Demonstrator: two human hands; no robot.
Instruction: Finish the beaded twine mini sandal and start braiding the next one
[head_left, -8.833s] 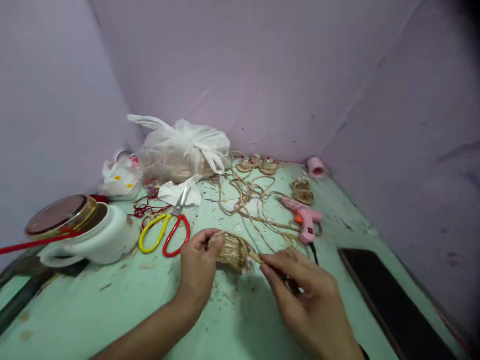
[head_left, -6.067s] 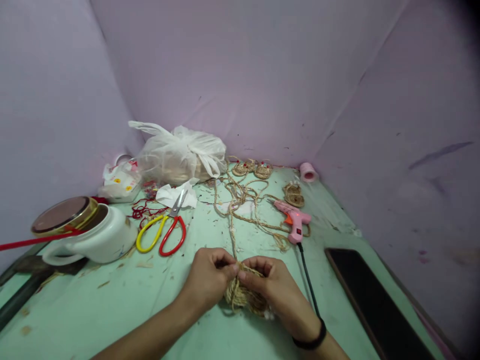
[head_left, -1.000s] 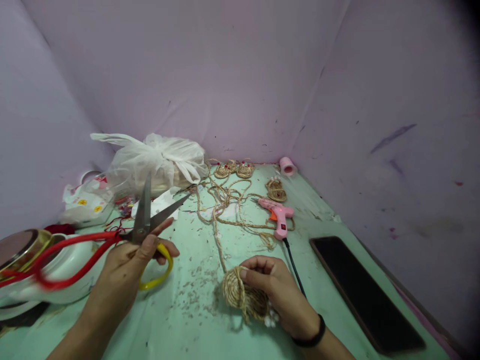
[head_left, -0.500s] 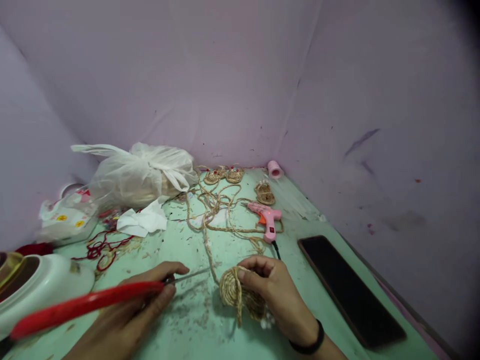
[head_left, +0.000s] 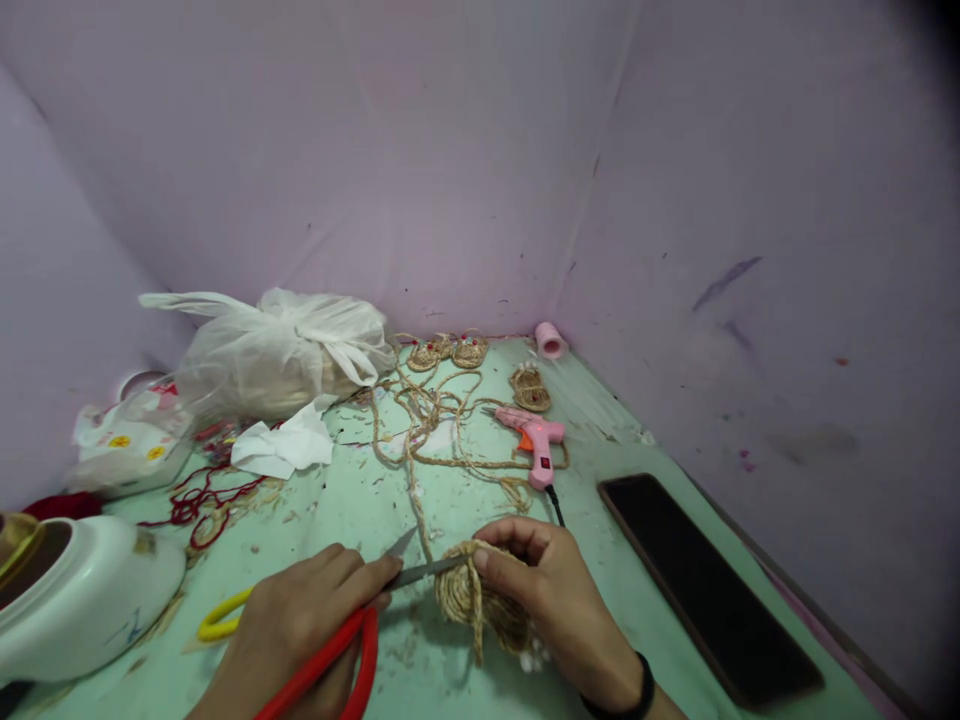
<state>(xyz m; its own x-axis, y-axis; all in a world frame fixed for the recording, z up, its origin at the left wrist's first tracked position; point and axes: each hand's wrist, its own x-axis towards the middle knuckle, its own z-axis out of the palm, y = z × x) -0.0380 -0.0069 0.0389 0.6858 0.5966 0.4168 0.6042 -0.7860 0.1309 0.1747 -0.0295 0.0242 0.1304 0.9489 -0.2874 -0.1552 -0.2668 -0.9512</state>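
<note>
My left hand is closed round a pair of scissors with one red and one yellow handle loop. Their blades are spread, and one reaches across the top of a small coiled jute-rope slipper. My right hand pinches that slipper between thumb and fingers, just above the table. A short rope end hangs down its front, and white beads show at its lower edge. From its left side a long jute rope runs back to a loose tangle. The fingertips behind the slipper are hidden.
A pink glue gun lies beyond my right hand, near another rope slipper. The phone is at the right. On the left are a white pot, crumpled tissue, red yarn and a plastic bag. Walls enclose the table.
My left hand has moved right and turned the scissors, bringing their blades to the slipper. The blades now show apart. My right hand keeps its hold, almost in place.
</note>
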